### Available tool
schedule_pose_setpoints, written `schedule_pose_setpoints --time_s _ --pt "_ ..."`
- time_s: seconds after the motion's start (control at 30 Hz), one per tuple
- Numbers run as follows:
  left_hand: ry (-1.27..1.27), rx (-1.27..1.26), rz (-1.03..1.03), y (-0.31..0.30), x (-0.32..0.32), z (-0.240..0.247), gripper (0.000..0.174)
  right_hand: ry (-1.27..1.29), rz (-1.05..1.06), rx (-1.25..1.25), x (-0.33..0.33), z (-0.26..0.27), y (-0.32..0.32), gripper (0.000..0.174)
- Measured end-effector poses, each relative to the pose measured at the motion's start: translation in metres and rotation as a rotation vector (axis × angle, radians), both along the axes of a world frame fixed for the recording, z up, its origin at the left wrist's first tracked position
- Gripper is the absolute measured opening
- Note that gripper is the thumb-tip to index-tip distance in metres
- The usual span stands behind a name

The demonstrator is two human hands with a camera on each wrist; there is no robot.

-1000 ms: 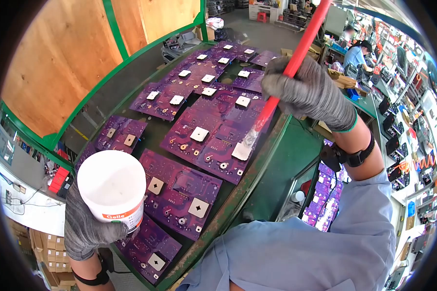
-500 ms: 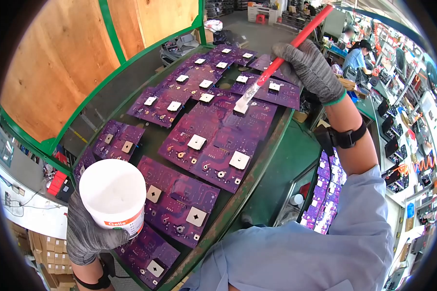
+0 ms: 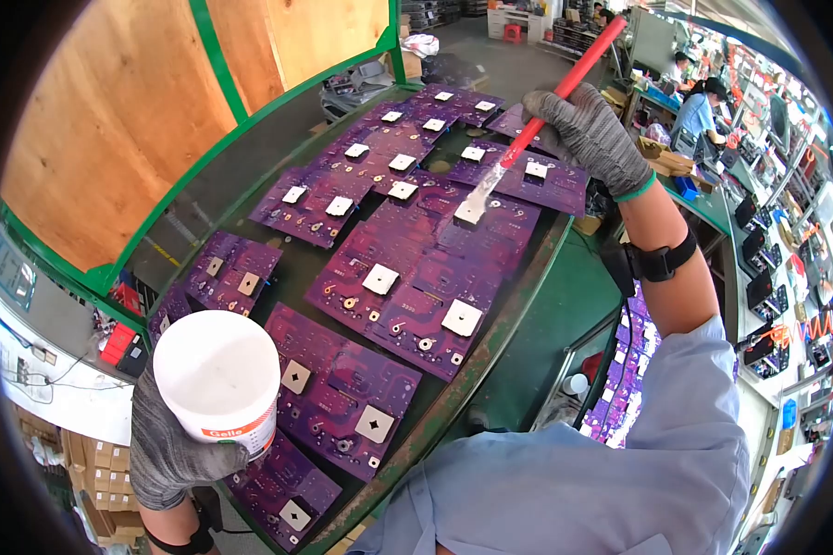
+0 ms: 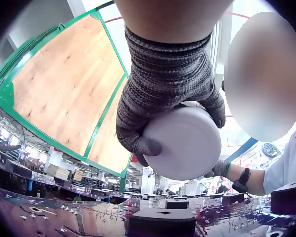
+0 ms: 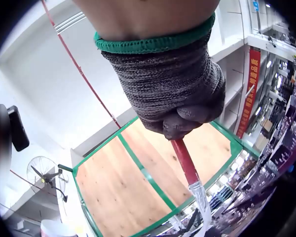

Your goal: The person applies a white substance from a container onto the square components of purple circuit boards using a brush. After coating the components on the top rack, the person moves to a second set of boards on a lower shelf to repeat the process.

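My gloved right hand (image 3: 583, 129) grips the red handle of a brush (image 3: 578, 69), held slanting down to the left. White paste coats its lower end, and the tip is right at a square metal block (image 3: 467, 215) on a purple circuit board (image 3: 435, 264). In the right wrist view, curled fingers wrap the brush handle (image 5: 186, 162). My gloved left hand (image 3: 171, 453) holds a white plastic tub (image 3: 217, 370) with an orange label, its mouth facing up, over the near left boards. The left wrist view shows the tub's underside (image 4: 185, 143) with fingers around it.
More circuit boards (image 3: 342, 379) cover the green-edged table; farther blocks look white, while nearer ones show bare metal with diamond holes. A wooden panel (image 3: 120, 120) in a green frame rises on the left. Boards also lie lower right (image 3: 620, 388). People work at benches behind.
The brush has moved from a block near the table's front edge to one farther back, with my right hand drawing away from me. The tub sits slightly lower in view, still in my left hand.
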State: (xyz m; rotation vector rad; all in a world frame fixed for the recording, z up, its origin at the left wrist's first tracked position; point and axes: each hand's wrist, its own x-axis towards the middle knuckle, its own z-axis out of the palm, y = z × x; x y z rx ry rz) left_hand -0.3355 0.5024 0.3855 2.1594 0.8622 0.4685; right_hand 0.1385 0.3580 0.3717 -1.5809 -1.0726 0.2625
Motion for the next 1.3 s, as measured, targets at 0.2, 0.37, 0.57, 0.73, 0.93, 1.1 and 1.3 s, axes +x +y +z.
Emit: schedule_pose_setpoints --time_s 0.2,0.37,0.57,0.73,0.93,1.1,1.3 --pt "0.126 0.033 0.063 -0.01 0.007 0.005 0.11 -0.016 -0.014 -0.014 0.005 -0.006 0.01 0.033" --pt "-0.036 0.138 -0.013 -0.015 0.001 0.002 0.079 -0.06 0.022 -0.079 0.006 0.004 0.002 0.036" --pt "0.051 0.068 0.033 -0.007 -0.009 -0.003 0.108 -0.118 -0.011 0.046 0.003 0.003 0.001 0.034" --pt "-0.003 0.018 0.041 -0.012 0.002 0.001 0.099 -0.062 0.138 -0.125 -0.005 0.007 0.003 0.038" --pt "0.152 0.148 0.021 -0.008 -0.001 0.003 0.097 -0.13 0.089 0.013 -0.011 0.022 0.024 0.037" --pt "-0.142 -0.106 0.071 -0.013 0.0 -0.003 0.095 0.008 0.194 -0.135 -0.017 0.019 0.077 0.033" --pt "-0.229 -0.18 0.083 -0.015 -0.009 -0.009 0.094 -0.057 0.124 -0.262 -0.021 0.015 0.095 0.032"
